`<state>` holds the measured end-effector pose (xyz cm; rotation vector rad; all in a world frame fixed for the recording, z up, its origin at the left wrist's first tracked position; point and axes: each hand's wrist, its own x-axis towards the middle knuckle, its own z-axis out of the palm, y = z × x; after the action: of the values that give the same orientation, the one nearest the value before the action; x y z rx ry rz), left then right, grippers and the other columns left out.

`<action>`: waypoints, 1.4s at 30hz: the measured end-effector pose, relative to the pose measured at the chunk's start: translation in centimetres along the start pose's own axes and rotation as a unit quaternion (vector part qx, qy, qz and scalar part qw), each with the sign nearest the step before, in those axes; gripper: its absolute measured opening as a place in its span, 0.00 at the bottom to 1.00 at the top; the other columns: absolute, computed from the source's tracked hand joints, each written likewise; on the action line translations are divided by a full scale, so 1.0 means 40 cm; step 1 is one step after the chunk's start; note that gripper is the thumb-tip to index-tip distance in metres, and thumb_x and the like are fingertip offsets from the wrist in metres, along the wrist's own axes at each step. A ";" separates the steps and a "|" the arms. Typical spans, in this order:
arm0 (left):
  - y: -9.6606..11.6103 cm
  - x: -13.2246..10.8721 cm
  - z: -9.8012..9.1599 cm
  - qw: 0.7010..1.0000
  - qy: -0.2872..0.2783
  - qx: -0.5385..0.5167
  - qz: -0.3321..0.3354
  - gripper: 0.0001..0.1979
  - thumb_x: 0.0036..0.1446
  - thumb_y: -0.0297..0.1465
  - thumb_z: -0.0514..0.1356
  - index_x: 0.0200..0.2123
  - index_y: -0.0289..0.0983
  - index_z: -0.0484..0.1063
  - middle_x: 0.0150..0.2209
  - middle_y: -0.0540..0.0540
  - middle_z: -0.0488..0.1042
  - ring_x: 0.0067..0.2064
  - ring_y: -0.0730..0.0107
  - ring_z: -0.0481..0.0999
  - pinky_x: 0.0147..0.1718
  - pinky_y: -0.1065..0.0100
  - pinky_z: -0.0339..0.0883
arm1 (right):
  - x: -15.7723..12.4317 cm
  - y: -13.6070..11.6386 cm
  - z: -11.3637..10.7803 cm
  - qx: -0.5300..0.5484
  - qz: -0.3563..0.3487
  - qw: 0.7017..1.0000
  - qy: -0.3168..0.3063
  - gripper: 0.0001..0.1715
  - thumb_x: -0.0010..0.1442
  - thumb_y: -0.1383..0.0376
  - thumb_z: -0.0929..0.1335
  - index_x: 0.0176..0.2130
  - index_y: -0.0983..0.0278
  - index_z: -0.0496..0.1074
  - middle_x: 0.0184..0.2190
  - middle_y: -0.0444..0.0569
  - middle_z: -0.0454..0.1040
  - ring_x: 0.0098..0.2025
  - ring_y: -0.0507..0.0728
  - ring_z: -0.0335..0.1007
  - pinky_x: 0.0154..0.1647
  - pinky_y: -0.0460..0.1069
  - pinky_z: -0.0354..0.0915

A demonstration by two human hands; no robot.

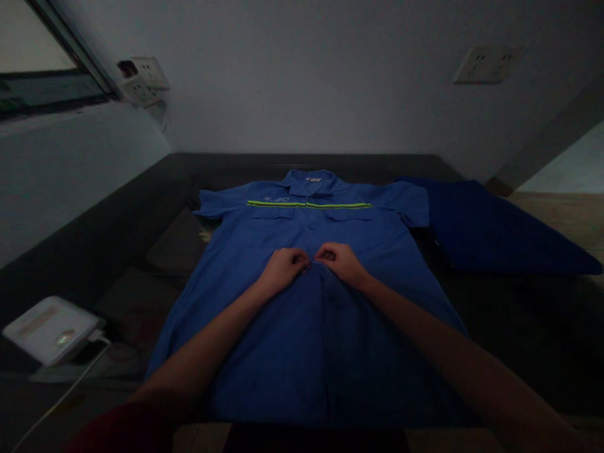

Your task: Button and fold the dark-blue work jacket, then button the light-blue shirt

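Note:
A blue short-sleeved work shirt [264, 352] lies spread face up, its collar pointing away from me. Yellow-green stripes cross its chest above two flap pockets, with pale lettering on the left side. Both hands meet at the middle of the front opening, fingertips close together. My left hand [284, 267] pinches the edge of the placket. Opposite it, my right hand [343, 262] pinches the other edge, lifting the cloth a little. Whether a button sits between the fingertips is too dark and small to tell.
The shirt rests on a dark tabletop [155, 182] against a pale wall [302, 82]. Folded dark blue fabric [491, 226] lies at the right. A white box-shaped device [51, 327] with a cable [63, 396] sits at the left. Wall sockets [488, 64] are mounted above.

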<state>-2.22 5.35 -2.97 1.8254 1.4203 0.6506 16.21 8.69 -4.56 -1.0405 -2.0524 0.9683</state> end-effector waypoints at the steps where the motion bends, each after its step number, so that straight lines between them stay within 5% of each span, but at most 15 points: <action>1: 0.002 0.000 -0.001 1.000 -0.005 0.006 -0.002 0.09 0.54 0.29 0.54 0.30 0.35 0.74 0.25 0.51 0.76 0.29 0.70 0.75 0.32 0.72 0.64 | -0.002 0.002 0.004 -0.004 -0.002 1.000 0.002 0.01 0.51 0.71 0.70 0.28 0.66 0.73 0.25 0.44 0.74 0.27 0.51 0.68 0.29 0.45 0.61; 14: 0.020 -0.008 0.022 0.985 0.061 0.159 0.002 0.15 0.60 0.37 0.53 0.24 0.36 0.68 0.24 0.51 0.69 0.28 0.71 0.67 0.29 0.70 0.55 | -0.030 -0.010 0.026 -0.151 -0.085 0.984 0.047 0.08 0.60 0.69 0.66 0.28 0.63 0.68 0.27 0.45 0.69 0.31 0.53 0.64 0.34 0.47 0.58; 22: 0.017 0.002 0.030 0.995 0.051 0.076 -0.038 0.15 0.60 0.33 0.52 0.20 0.37 0.61 0.21 0.54 0.60 0.27 0.72 0.63 0.27 0.71 0.52 | -0.032 -0.018 0.022 -0.132 -0.099 0.984 0.070 0.07 0.60 0.69 0.66 0.29 0.63 0.68 0.28 0.46 0.70 0.31 0.54 0.66 0.35 0.47 0.60; 33: 0.034 -0.008 0.024 0.985 0.060 0.155 -0.043 0.14 0.59 0.34 0.53 0.23 0.36 0.67 0.24 0.51 0.69 0.32 0.67 0.70 0.36 0.67 0.55 | -0.033 -0.006 0.023 -0.092 -0.091 0.989 0.076 0.07 0.60 0.68 0.67 0.29 0.63 0.69 0.28 0.45 0.70 0.31 0.53 0.67 0.35 0.47 0.61; 42: 0.022 -0.002 0.026 0.996 0.046 0.062 -0.048 0.13 0.59 0.33 0.52 0.24 0.36 0.65 0.23 0.54 0.64 0.30 0.71 0.67 0.28 0.72 0.53 | -0.026 -0.010 0.014 -0.067 -0.080 0.993 0.061 0.05 0.59 0.67 0.67 0.30 0.63 0.68 0.28 0.45 0.70 0.31 0.53 0.67 0.34 0.47 0.62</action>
<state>-0.92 4.92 -2.91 1.8291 1.6321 0.6169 16.13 7.44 -4.74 -0.9606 -2.0852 0.6774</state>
